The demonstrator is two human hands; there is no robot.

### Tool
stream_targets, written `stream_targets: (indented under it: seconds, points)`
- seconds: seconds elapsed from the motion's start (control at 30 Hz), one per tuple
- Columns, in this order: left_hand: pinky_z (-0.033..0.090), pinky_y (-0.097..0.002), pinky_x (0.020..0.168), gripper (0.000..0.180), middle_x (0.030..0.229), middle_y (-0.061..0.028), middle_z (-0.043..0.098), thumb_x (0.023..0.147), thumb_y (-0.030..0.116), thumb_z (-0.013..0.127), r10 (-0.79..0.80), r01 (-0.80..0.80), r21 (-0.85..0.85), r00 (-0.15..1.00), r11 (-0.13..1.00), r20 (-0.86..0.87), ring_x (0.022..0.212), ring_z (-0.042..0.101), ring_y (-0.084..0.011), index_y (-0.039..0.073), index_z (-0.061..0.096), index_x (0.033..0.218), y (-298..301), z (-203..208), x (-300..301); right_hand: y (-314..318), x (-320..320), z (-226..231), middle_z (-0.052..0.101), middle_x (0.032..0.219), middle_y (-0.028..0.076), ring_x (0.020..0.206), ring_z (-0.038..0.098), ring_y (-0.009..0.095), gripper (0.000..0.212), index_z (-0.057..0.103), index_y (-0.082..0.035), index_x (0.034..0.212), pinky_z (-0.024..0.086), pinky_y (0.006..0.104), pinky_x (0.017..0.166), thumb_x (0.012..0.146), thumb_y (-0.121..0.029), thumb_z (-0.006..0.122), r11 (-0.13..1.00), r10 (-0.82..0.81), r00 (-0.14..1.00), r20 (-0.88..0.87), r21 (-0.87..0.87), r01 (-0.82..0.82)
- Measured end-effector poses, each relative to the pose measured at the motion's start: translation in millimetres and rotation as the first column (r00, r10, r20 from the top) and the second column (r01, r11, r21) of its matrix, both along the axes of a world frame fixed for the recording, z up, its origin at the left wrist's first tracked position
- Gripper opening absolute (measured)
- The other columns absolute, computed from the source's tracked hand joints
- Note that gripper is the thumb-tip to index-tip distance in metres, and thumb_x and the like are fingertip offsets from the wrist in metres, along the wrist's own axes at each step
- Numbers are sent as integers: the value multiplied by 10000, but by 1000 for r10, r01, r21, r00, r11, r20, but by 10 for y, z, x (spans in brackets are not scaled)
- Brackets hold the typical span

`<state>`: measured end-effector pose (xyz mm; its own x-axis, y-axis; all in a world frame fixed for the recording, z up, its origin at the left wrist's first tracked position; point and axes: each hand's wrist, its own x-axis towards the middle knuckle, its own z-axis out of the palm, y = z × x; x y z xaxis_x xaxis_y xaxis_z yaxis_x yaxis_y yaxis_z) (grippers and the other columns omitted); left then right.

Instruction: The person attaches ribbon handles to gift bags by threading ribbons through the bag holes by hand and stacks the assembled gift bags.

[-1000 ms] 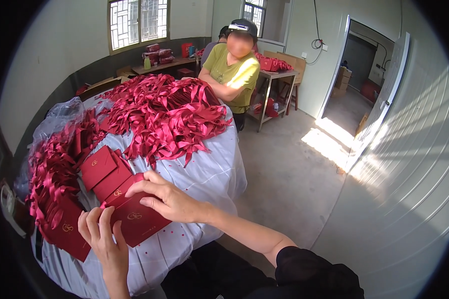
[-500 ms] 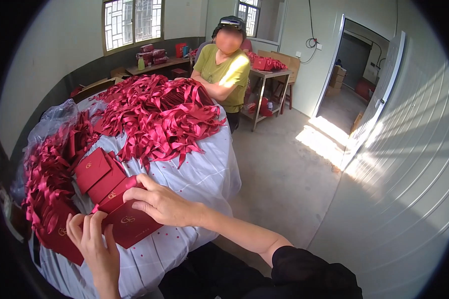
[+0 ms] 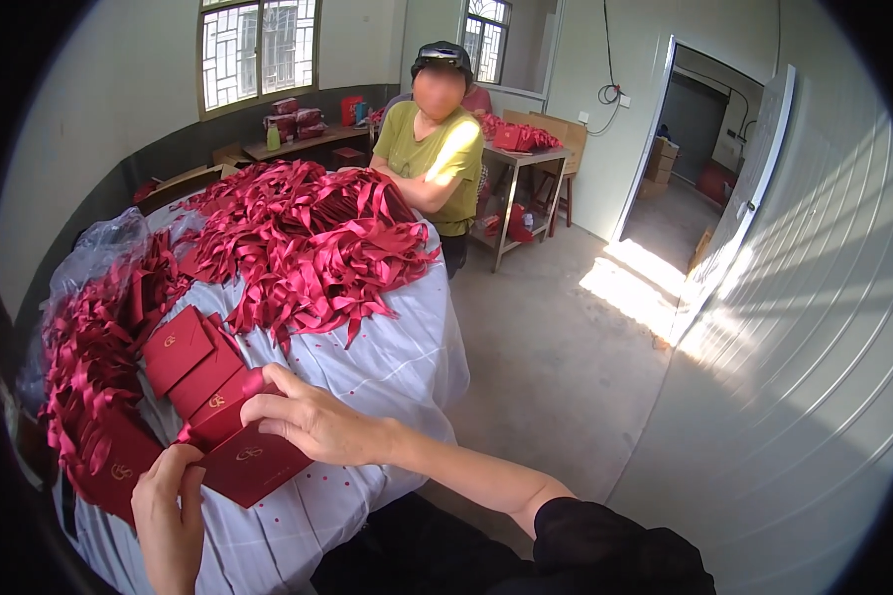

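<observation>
A dark red paper bag (image 3: 251, 464) with a gold emblem is held up, slightly tilted, at the near edge of the table. My right hand (image 3: 318, 421) pinches its upper right part, and a loop of pink-red ribbon (image 3: 254, 381) shows above the fingertips. At its upper left corner, my left hand (image 3: 167, 511) has thumb and fingers closed; a bit of ribbon shows just above. The exact grip on the ribbon is hidden. Just beyond lie overlapping red bags (image 3: 181, 347) of the same kind. Another red bag (image 3: 119, 471) stands beside my left hand.
A large heap of red ribboned bags (image 3: 308, 238) covers the far part of the white-clothed table (image 3: 407, 367). More line the left side by clear plastic (image 3: 109, 238). Across the table leans a person in a green shirt (image 3: 437, 149). An open doorway (image 3: 680, 169) is at right.
The whole view has shifted slightly. My left hand's fingers have drawn in from a spread pose and closed at the bag's corner. The right hand keeps its pinch.
</observation>
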<state>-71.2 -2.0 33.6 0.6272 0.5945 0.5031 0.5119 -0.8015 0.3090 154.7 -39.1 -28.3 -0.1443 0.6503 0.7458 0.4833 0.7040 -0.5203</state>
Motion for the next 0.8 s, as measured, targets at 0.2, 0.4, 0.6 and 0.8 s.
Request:
stream_targets:
  seconds: [0.2, 0.4, 0.6, 0.8]
  points:
    - [350, -263, 395, 56, 723, -90, 514, 814, -70, 555, -35, 87, -261, 980, 961, 197, 496, 498, -145, -37, 548, 859, 75, -146, 67, 22, 33, -33, 423, 1007, 122, 935, 504, 261, 187, 566, -83, 1044, 417, 326, 825, 868, -23, 582, 997, 39, 999, -35, -67, -41]
    - [332, -275, 475, 39, 700, -102, 496, 842, -40, 573, 78, -37, -127, 939, 991, 335, 547, 447, -159, -41, 546, 870, 319, -373, 92, 75, 402, -54, 547, 1255, 70, 1057, 558, 165, 393, 515, -75, 1307, 491, 307, 861, 917, -19, 518, 986, -11, 932, -363, -157, -50]
    - [380, -289, 506, 94, 766, -134, 562, 856, -6, 593, 83, -111, 63, 936, 992, 342, 549, 475, -200, -22, 570, 945, 311, -365, 305, 228, 1418, -490, 657, 946, 29, 719, 603, 71, 179, 662, -45, 1023, 473, 204, 594, 901, -38, 531, 804, -584, 756, -296, -338, 489]
    - [408, -308, 530, 96, 775, -152, 581, 855, -10, 588, 115, -109, -39, 962, 993, 248, 570, 501, -226, -17, 570, 948, 350, -290, 258, 493, 1363, -565, 583, 876, 127, 741, 612, 224, 190, 667, -45, 995, 490, 317, 674, 823, -10, 595, 764, -630, 772, 84, -113, 635]
